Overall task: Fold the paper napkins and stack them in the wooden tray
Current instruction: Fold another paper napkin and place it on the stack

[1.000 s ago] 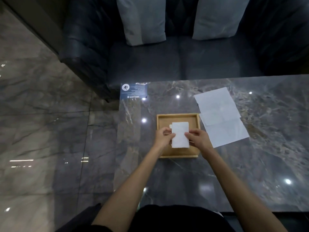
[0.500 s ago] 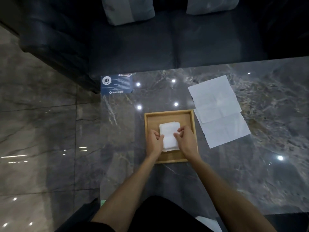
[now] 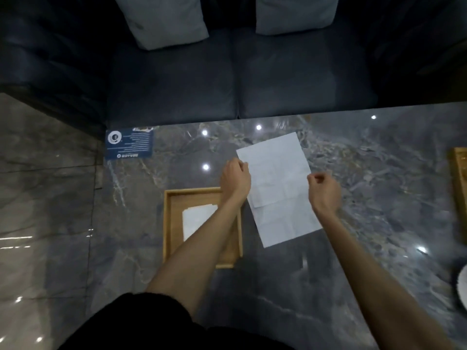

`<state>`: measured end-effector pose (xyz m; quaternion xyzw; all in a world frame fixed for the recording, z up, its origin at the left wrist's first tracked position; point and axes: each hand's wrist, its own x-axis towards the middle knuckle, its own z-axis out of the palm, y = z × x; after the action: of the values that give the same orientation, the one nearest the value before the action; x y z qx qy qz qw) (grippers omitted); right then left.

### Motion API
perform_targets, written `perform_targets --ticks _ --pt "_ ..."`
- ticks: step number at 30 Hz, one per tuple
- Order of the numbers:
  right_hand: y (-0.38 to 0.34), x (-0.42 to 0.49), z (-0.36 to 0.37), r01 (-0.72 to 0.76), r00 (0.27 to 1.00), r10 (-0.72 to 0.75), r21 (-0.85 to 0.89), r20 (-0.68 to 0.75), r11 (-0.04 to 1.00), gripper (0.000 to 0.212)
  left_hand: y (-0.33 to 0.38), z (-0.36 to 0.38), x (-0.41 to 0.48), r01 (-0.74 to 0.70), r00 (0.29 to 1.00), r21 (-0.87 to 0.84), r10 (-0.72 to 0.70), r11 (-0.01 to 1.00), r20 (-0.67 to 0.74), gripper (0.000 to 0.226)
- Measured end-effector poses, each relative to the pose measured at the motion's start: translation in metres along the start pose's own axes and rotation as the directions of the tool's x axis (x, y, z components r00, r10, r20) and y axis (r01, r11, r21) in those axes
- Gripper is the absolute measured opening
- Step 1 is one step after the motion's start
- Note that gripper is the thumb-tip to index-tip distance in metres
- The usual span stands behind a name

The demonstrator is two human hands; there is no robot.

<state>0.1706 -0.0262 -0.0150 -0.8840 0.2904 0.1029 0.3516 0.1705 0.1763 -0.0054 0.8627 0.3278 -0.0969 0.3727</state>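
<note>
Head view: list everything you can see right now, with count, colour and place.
Light wooden tray: one, table's left part.
Folded white paper napkin: one, inside the tray, partly under the left forearm.
Unfolded white paper napkins: two, overlapping, right of the tray.
Dark blue printed card: one, table's far left corner.
Grey marble table: one.
Dark blue sofa: one, behind the table.
Grey cushions: two, on the sofa.
Wooden object: one, right edge, cut off.
Left hand: at the top napkin's left edge.
Right hand: at its right edge.
</note>
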Motion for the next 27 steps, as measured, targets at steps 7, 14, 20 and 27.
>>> perform_targets --ticks 7,14,20,27 --pt "0.007 0.068 0.015 0.078 0.992 -0.067 -0.104 0.104 0.991 0.019 -0.003 0.043 0.047 0.281 0.959 0.186 -0.280 0.941 -0.034 0.039" --pt "-0.001 0.069 0.029 0.247 0.964 -0.207 -0.283 0.165 0.927 0.018 -0.002 0.060 0.044 0.181 0.983 0.250 -0.172 0.951 -0.059 0.020" --pt "-0.013 0.059 0.007 0.371 0.929 -0.366 -0.150 0.061 0.917 0.012 0.007 0.047 0.033 0.070 0.996 0.018 -0.069 0.997 -0.064 0.009" --pt "-0.008 0.047 -0.013 0.313 0.949 -0.302 -0.146 0.093 0.938 0.018 0.020 0.018 0.020 -0.081 0.995 -0.181 0.091 0.980 0.042 0.010"
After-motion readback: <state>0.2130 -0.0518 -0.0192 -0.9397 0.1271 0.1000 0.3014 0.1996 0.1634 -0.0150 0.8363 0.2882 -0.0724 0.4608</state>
